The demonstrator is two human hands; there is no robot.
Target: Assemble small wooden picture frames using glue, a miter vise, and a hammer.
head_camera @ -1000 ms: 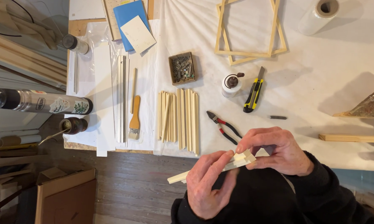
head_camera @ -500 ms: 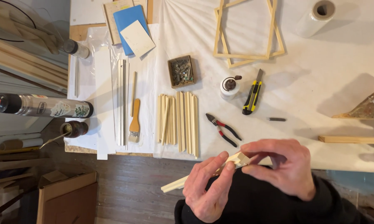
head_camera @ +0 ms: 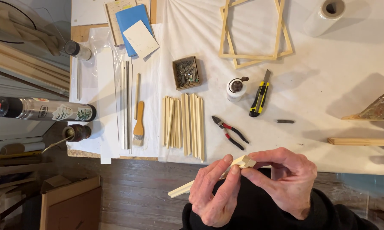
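Both hands hold pale wooden strips [head_camera: 243, 162] in front of my body, just off the table's near edge. My left hand [head_camera: 215, 191] grips a long strip that slants down to the left, its free end [head_camera: 177, 191] over the floor. My right hand [head_camera: 285, 181] pinches the upper end, where a short piece meets the long strip at a corner. A row of similar wooden strips [head_camera: 183, 125] lies on the white-covered table [head_camera: 328, 98] just beyond my hands.
On the table lie red-handled pliers [head_camera: 229, 132], a yellow utility knife [head_camera: 260, 96], a small white glue pot [head_camera: 235, 88], a box of small metal fasteners [head_camera: 186, 72], a brush [head_camera: 138, 123], two wooden frames [head_camera: 254, 34] and a roll [head_camera: 326, 15]. A spray can [head_camera: 43, 111] lies at the left.
My hands and the strips have shifted slightly right and down. The right hand now pinches the joined end more from above.
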